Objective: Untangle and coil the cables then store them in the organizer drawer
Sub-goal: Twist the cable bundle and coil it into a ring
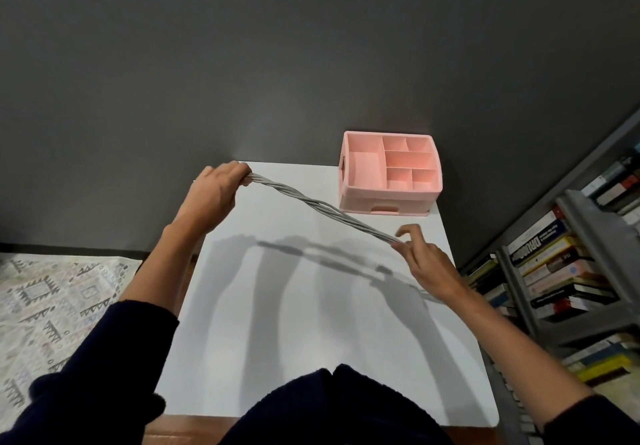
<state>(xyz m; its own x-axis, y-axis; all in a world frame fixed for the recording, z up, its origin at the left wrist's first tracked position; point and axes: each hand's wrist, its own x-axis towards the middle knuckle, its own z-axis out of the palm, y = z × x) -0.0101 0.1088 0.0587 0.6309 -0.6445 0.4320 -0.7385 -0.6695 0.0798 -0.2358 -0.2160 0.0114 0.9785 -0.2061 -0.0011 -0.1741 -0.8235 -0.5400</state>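
The pink organizer (346,174) is stood at the far right corner of the white table (311,340), drawer (384,208) closed. The twisted grey cables (322,206) are held taut above the table, apparently to expose the twists. One end is gripped by the curled left hand (211,195), the other pinched by the right hand (429,264).

Grey twisted cables (320,207); pink organizer (390,174); white table (311,323); dark grey wall (242,63); geometric-patterned rug (52,302); navy sleeves (104,368).
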